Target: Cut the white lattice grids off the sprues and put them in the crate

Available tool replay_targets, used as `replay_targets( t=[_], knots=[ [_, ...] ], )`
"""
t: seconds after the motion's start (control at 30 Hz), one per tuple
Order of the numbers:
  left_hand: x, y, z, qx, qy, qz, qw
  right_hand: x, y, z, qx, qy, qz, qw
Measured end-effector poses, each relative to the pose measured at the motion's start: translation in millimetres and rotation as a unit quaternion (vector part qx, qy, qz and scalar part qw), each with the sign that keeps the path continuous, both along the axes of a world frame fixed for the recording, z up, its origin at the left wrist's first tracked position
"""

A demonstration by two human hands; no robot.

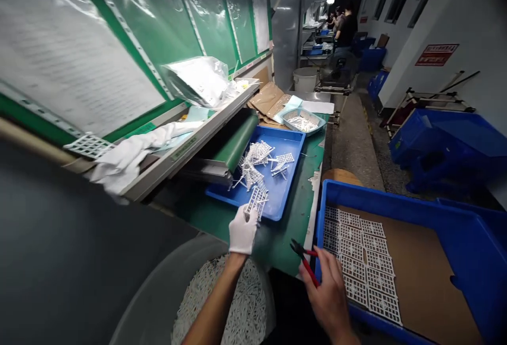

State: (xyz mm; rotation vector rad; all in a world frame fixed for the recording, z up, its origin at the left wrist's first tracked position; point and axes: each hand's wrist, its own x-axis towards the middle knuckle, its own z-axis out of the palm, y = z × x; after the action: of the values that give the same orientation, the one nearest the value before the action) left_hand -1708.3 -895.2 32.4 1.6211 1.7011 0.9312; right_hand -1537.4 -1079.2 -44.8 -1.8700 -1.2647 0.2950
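Note:
My left hand [242,230], in a white glove, pinches a white plastic grid piece [258,198] with thin sprue sticks on it, over the near edge of the blue tray [277,208]. More white grid pieces [253,162] lie in a loose heap in that tray. Bare, my right hand [329,287] is wrapped round red-handled cutting pliers [304,260]. Their dark jaws stand a little apart above the green tabletop, with nothing between them. To the right, a large blue bin [420,202] holds rows of flat white grids [364,260] on brown cardboard.
Below my left arm stands a large round tub [146,308] full of white scraps. A green conveyor belt [237,141] ends over the tray. Behind it sits a small basket [322,122] of white bits. A shelf [190,144] overhangs the left. People [346,28] stand far off.

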Motion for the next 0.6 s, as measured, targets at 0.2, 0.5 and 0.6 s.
replay_targets(
  t=[0.2,0.5,0.6],
  knots=[
    [-41.3,-113.6,42.7,-0.056,-0.210,-0.039,0.975,-44.0,23.9,63.4,0.066,-0.098,0.112,0.987],
    [-119.7,-177.6,97.4,-0.066,-0.175,-0.130,0.974,-86.8,-20.1,86.7,0.181,-0.223,0.165,0.943],
    [-128.1,-188.1,96.7,-0.093,-0.325,-0.080,0.938,-109.3,-23.1,82.2,0.243,-0.233,0.169,0.926]
  ],
)
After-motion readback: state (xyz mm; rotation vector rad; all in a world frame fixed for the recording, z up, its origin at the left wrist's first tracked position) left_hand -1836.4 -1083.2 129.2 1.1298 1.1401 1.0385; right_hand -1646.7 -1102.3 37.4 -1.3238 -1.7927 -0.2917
